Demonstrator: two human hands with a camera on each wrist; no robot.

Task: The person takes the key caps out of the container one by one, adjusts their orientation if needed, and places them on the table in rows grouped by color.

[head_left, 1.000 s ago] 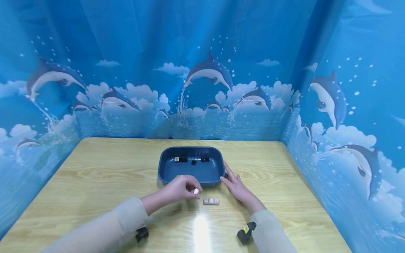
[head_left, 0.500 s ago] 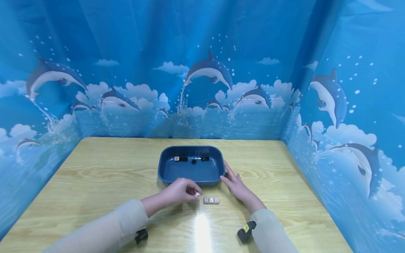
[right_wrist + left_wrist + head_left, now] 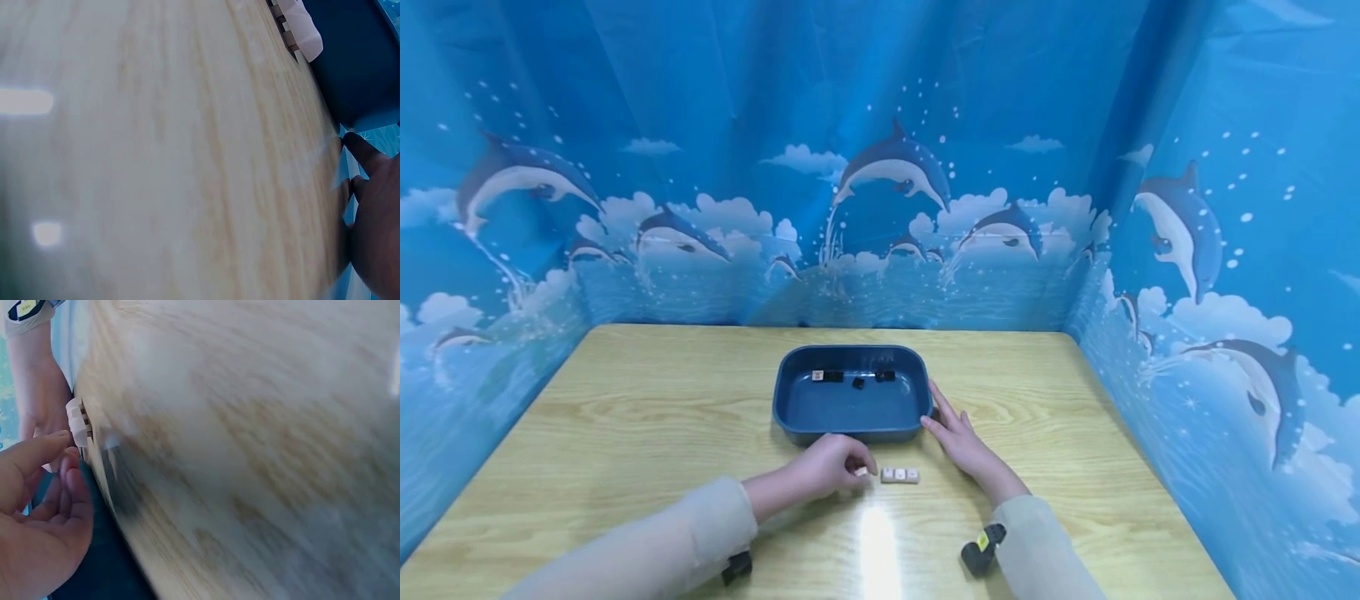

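Note:
My left hand [image 3: 831, 467] pinches a small white keycap [image 3: 862, 472] between thumb and fingers, low over the table in front of the bin. Just right of those fingertips lies a row of three pale keycaps [image 3: 900, 475], side by side. In the left wrist view the thumb and index finger of the left hand [image 3: 47, 506] come together near that row [image 3: 77, 422]. My right hand [image 3: 962, 450] has its fingers extended along the right front corner of the dark blue bin [image 3: 853, 435]; the right wrist view shows its fingertips at the bin's edge [image 3: 356, 69].
Inside the bin, a white keycap [image 3: 817, 376] and several black keycaps [image 3: 833, 377] lie mostly toward the back wall. The wooden table [image 3: 662, 400] is bounded by a blue dolphin-print curtain [image 3: 880, 275] behind and at the sides.
My left hand has moved down and slightly toward me with the white keycap, ending beside the row's left end. The right hand and the bin have stayed in place.

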